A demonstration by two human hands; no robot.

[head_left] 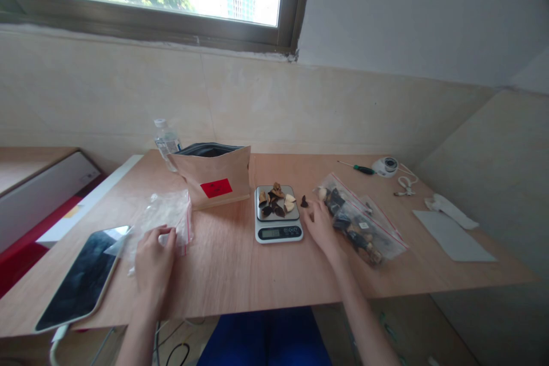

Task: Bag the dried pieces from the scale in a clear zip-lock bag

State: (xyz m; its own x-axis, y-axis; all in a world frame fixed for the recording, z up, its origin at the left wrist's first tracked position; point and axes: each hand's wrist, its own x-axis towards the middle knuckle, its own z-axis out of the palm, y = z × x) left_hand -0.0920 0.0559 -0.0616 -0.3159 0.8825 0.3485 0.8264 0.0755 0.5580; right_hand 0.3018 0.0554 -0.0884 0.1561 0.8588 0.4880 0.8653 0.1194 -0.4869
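Note:
My left hand (155, 256) rests on the left side of the table with its fingers curled in on the edge of a clear zip bag (169, 206); the fingertips are partly hidden. My right hand (319, 226) is open, thumb and fingers apart, to the right of a small digital kitchen scale (278, 234). Just beyond its fingertips lies a small dark dried piece (304, 201). On the scale's plate sit several dried pieces (278, 201), dark brown, tan and cream. Beside that hand, on its right, a clear zip bag of mixed dried pieces (351, 223) lies flat.
A brown paper pouch (218, 177) with a red label stands open behind the left hand, a water bottle (165, 140) behind it. A phone (83, 277) lies at left. On the right are a screwdriver (363, 169), a white dome camera (385, 166) and a white sheet (454, 237).

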